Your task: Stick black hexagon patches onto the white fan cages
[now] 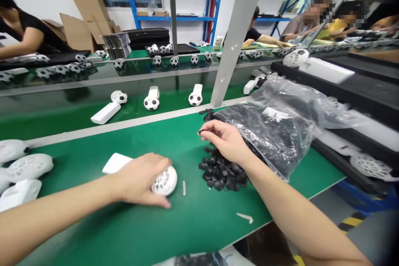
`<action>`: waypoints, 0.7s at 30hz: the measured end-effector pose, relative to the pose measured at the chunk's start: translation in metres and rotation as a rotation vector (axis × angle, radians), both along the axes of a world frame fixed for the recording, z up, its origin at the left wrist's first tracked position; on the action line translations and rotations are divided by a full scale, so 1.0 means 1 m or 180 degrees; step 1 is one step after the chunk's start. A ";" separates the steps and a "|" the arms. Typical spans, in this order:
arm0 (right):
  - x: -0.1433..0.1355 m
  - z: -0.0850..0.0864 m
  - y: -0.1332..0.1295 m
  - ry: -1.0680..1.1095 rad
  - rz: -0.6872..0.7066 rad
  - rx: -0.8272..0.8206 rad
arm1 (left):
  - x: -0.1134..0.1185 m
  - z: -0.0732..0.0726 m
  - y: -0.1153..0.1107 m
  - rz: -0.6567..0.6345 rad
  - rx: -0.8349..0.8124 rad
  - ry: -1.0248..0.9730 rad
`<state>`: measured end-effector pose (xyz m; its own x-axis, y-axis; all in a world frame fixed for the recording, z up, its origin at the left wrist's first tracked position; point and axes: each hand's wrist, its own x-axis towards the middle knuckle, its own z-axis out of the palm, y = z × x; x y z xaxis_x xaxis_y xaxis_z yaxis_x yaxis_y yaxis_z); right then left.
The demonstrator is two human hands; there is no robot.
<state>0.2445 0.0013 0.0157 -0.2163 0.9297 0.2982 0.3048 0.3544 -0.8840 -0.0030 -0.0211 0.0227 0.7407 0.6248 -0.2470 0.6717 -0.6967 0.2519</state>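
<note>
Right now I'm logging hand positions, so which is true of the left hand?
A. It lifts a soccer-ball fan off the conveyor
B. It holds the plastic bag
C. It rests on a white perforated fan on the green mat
C: the left hand covers the white perforated fan lying on the green mat.

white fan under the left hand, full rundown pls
The white fan lies flat on the green bench top, head toward the right, handle toward the upper left. It looks like glossy white plastic: a round, dome-shaped head pierced with a football-like pattern of holes, and a flat rectangular handle. No black patches are fitted on the part that shows. The left hand rests over the head and neck in a loose grip, hiding most of the middle. A small white sliver lies just right of it, apart.
</note>
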 end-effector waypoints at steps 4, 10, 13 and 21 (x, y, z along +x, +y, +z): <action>-0.006 -0.004 -0.005 -0.0232 0.0103 0.0140 | 0.016 -0.016 0.002 0.1790 0.0194 -0.0231; -0.028 -0.014 -0.021 -0.0634 0.0578 0.0636 | 0.009 -0.028 0.010 0.1349 -0.0017 -0.1017; -0.040 -0.020 -0.029 -0.0823 0.0829 0.0904 | 0.000 -0.032 0.006 0.1239 -0.0049 -0.1175; -0.058 -0.034 -0.029 -0.0989 0.0706 0.1070 | 0.005 -0.026 -0.004 0.1362 -0.0002 -0.1260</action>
